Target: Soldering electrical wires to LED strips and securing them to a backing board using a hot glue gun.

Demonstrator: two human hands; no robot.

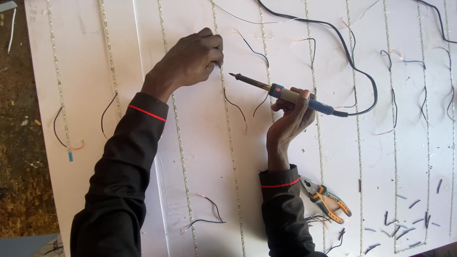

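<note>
Under both hands lay the white surface (pixel 85 52) with LED strips (pixel 227 128). Right hand (pixel 290 119) wrapped its grip around a soldering iron (pixel 285 94); left hand (pixel 193 59), just beyond the tip, pinched a strip. Soldering seemed underway; next, a steady tip touch.

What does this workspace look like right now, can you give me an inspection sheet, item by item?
Surface: white panel with LED strips running lengthwise.
Job's things: soldering iron with a blue and orange handle, tip lifted above the panel.
Clutter: orange-handled pliers; cut wire bits at lower right.
Grippers: left hand pinches at a strip; right hand grips the iron.
Cables: black power cord loops to the iron; short jumper wires between strips.
Surroundings: dirt floor at left.
</note>
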